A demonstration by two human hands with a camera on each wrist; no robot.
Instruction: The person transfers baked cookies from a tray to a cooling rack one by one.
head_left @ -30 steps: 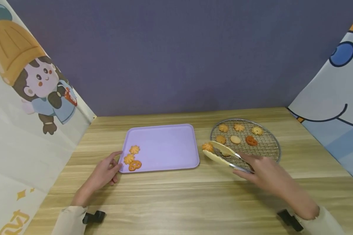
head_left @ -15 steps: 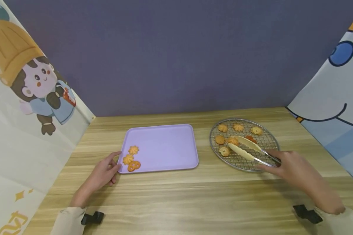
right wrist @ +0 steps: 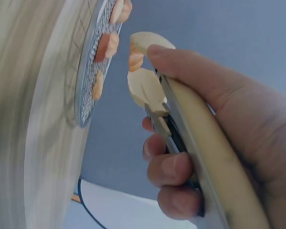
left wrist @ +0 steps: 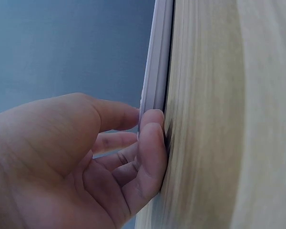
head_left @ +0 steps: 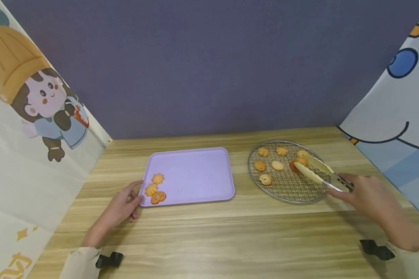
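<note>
My right hand [head_left: 371,197] grips a pair of tongs [head_left: 310,174] with cream tips. A flower-shaped cookie [head_left: 302,160] sits between the tips, held over the right part of a round wire rack [head_left: 286,188]. In the right wrist view, the held cookie [right wrist: 136,61] is raised off the mesh. Under it, partly hidden, lies a reddish pretzel-shaped cookie [head_left: 293,166]. My left hand [head_left: 120,203] holds the near left corner of a purple tray [head_left: 192,170], thumb and fingers against its rim. Two flower-shaped cookies [head_left: 157,178] and a pretzel [head_left: 158,198] lie at that tray's left end.
Several cookies lie on the rack, among them a pale oval one [head_left: 277,165], a round brown one [head_left: 260,166] and a swirled one [head_left: 265,179]. A wooden table [head_left: 209,236] carries everything. A dark panel [head_left: 209,69] stands behind, with printed sheets on both sides.
My right hand has carried the tongs and the flower-shaped cookie rightward, from the rack's left edge across to its right part. My left hand has stayed at the tray's corner.
</note>
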